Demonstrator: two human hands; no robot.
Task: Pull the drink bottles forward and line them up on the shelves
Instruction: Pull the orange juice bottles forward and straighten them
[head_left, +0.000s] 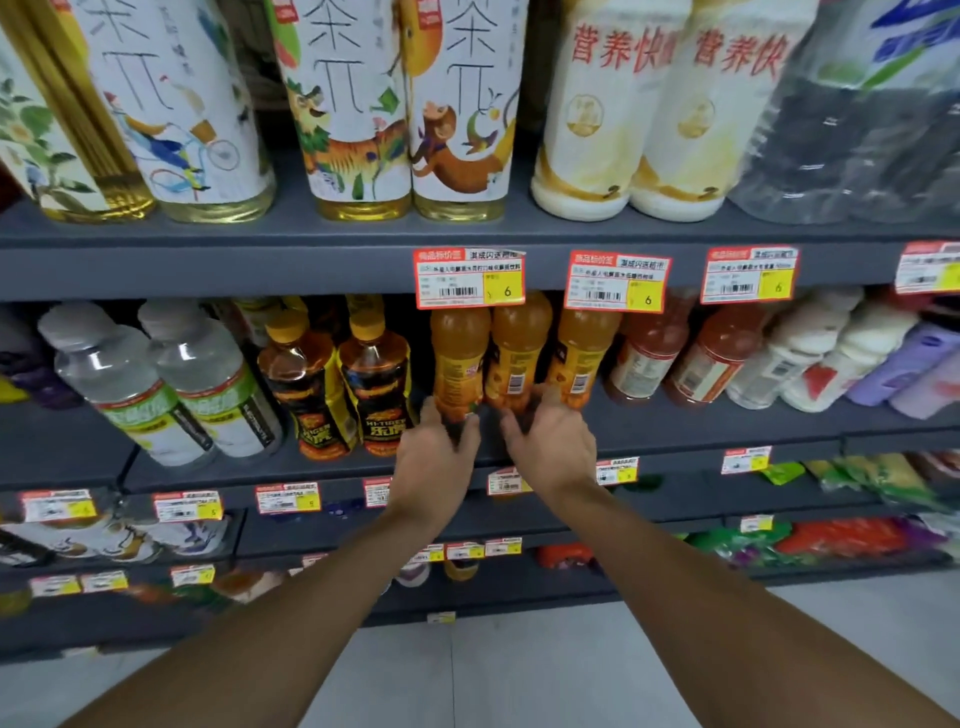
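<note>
Grey steel shelving (311, 270) is faced tier on tier, and the middle shelf (727, 431) is the one being worked. On the top tier, tall tea bottles (358, 104) are set right at the front edge. On the middle shelf, water bottles (208, 384), clear and full, and tiger drinks (379, 384), dark inside, are lined up near the front edge towards its left end. Three bottles of orange juice are found further back, about mid-length, with bare shelf left in front, which is judged to be why they are reached for. The left bottle (460, 353) is gripped low at its base by the left hand (436, 457), thumb and fingers curled round it. The middle bottle (519, 343) is clasped the same way by the right hand (553, 447), though some blur is noted there. The low hold is judged to suit sliding rather than lifting. The third bottle (582, 353) is left untouched beside them. Caps are hidden by a price tag (467, 278) hung from the tier above.
</note>
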